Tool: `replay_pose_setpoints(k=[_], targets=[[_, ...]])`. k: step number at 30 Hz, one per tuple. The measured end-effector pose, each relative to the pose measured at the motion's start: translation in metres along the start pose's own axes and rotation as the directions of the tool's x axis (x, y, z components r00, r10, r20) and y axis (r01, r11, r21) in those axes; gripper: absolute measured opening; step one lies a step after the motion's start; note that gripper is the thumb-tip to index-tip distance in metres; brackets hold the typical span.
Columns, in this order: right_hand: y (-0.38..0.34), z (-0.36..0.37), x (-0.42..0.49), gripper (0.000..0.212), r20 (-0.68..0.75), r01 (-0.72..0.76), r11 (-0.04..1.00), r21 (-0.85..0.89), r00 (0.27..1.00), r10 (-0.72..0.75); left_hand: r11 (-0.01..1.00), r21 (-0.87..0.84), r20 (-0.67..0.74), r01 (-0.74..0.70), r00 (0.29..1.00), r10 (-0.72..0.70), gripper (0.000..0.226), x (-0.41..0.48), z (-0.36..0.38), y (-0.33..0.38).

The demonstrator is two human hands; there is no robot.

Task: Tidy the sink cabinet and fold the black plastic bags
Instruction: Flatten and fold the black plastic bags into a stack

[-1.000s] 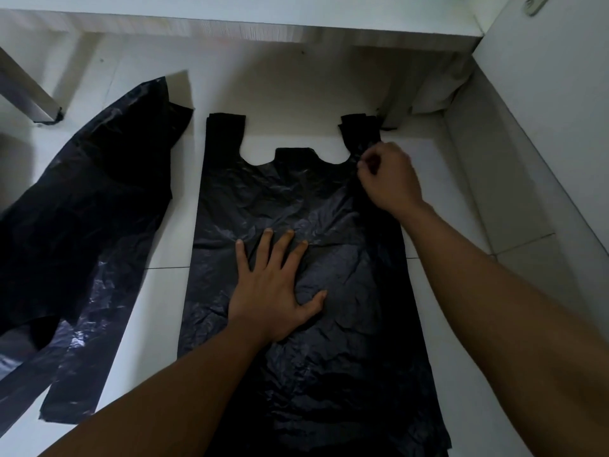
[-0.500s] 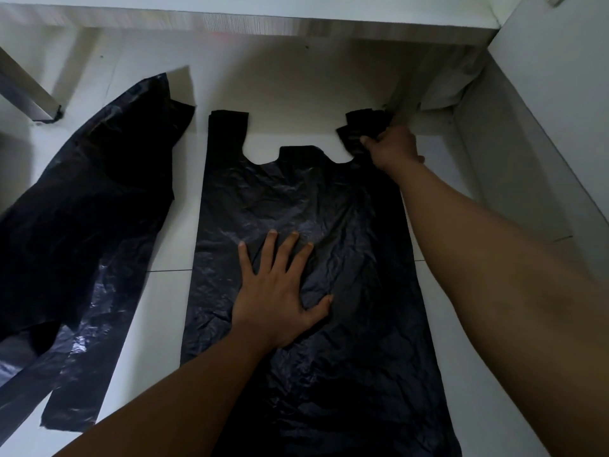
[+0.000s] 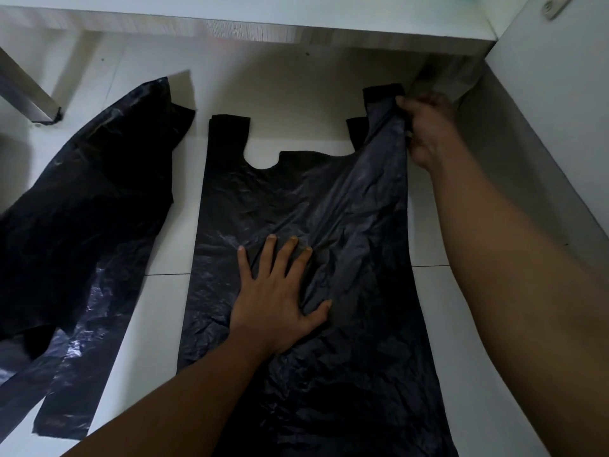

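Black plastic bag [image 3: 329,209], left hand [image 3: 280,301] pressing flat, right hand [image 3: 428,127] pinching its handle [image 3: 384,94]

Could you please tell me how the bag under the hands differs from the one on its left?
The middle bag lies straight; the left bag lies slanted. The left hand presses the middle bag, the right hand grips its handle; nothing touches the left bag. Both are black plastic.

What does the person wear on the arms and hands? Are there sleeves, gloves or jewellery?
Nothing worn shows. The left hand and right hand are bare, without gloves, and the fingers in view carry no ring. The left forearm and right forearm are uncovered to the frame edge: no sleeve, watch or bracelet.
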State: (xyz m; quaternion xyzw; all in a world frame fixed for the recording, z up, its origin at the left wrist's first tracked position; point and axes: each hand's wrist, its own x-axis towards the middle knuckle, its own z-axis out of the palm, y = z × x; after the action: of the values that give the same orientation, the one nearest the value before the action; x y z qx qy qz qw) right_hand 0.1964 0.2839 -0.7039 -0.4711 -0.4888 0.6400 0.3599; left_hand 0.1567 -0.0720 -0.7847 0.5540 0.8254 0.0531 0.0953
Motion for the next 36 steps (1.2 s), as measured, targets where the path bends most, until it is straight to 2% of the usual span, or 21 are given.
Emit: replay_pose_setpoints(k=[3,6,8,10,12,14,16,18,20,22,24,27,29,31,33,35,36], targets=[[-0.005,0.006,0.005,0.039,-0.045,0.102,0.995,0.006,0.994,-0.102,1.0,0.002,-0.003,-0.001,1.0,0.001,0.091,0.0,0.0,0.0],[-0.002,0.013,0.01,0.037,-0.106,0.199,0.948,-0.248,0.967,-0.231,1.0,0.003,-0.003,0.001,1.0,-0.001,0.091,0.0,0.0,0.0],[0.004,0.013,0.012,0.029,-0.132,0.277,0.846,-0.456,0.919,-0.372,1.0,0.006,-0.001,0.001,1.0,-0.001,0.092,0.0,-0.001,0.0],[0.007,0.009,-0.002,0.018,-0.12,0.329,0.741,-0.585,0.868,-0.481,1.0,0.01,-0.001,0.002,1.0,-0.002,0.092,0.001,0.0,0.0],[0.017,0.005,-0.023,0.013,-0.008,0.397,0.653,-0.645,0.851,-0.525,1.0,0.014,-0.004,0.002,1.0,-0.002,0.092,0.001,0.0,0.0],[0.034,0.0,-0.045,0.01,0.149,0.424,0.527,-0.737,0.862,-0.485,1.0,0.017,-0.008,0.001,1.0,-0.001,0.092,0.001,0.001,0.0],[0.056,-0.004,-0.06,0.02,0.274,0.406,0.334,-0.851,0.884,-0.378,1.0,0.026,-0.008,0.002,1.0,-0.002,0.092,0.001,0.001,0.0],[0.076,-0.006,-0.067,0.028,0.34,0.39,0.168,-0.906,0.903,-0.262,0.999,0.033,-0.009,0.004,1.0,-0.004,0.093,0.0,0.001,0.0],[0.085,-0.008,-0.064,0.038,0.371,0.391,0.077,-0.917,0.909,-0.191,0.999,0.033,-0.01,0.007,1.0,-0.007,0.092,0.0,0.001,0.0],[0.083,-0.008,-0.055,0.052,0.355,0.361,0.035,-0.932,0.927,-0.119,1.0,0.029,-0.008,0.008,1.0,-0.008,0.092,0.0,0.002,0.0],[0.074,-0.003,-0.047,0.058,0.309,0.318,0.065,-0.946,0.944,-0.118,1.0,0.024,-0.009,0.009,1.0,-0.009,0.092,0.0,0.002,0.0],[0.062,0.006,-0.061,0.05,0.296,0.368,0.182,-0.912,0.896,-0.33,1.0,0.014,-0.018,0.01,1.0,-0.01,0.093,0.0,0.002,0.0],[0.066,0.01,-0.091,0.036,0.376,0.483,0.19,-0.855,0.828,-0.416,1.0,0.009,-0.029,0.012,1.0,-0.011,0.094,0.0,0.002,0.0],[0.08,0.009,-0.128,0.025,0.482,0.583,0.156,-0.797,0.77,-0.418,1.0,0.01,-0.028,0.016,0.999,-0.016,0.096,0.001,0.002,0.0],[0.1,0.002,-0.157,0.027,0.576,0.638,0.059,-0.768,0.729,-0.37,1.0,0.024,-0.022,0.017,1.0,-0.016,0.098,0.001,0.003,0.001],[0.117,-0.01,-0.168,0.036,0.63,0.65,-0.032,-0.76,0.722,-0.287,0.999,0.028,-0.024,0.017,1.0,-0.016,0.099,0.0,0.003,0.001],[0.121,-0.016,-0.166,0.04,0.619,0.629,-0.047,-0.776,0.744,-0.251,0.999,0.03,-0.024,0.019,1.0,-0.018,0.099,0.0,0.003,0.001]])
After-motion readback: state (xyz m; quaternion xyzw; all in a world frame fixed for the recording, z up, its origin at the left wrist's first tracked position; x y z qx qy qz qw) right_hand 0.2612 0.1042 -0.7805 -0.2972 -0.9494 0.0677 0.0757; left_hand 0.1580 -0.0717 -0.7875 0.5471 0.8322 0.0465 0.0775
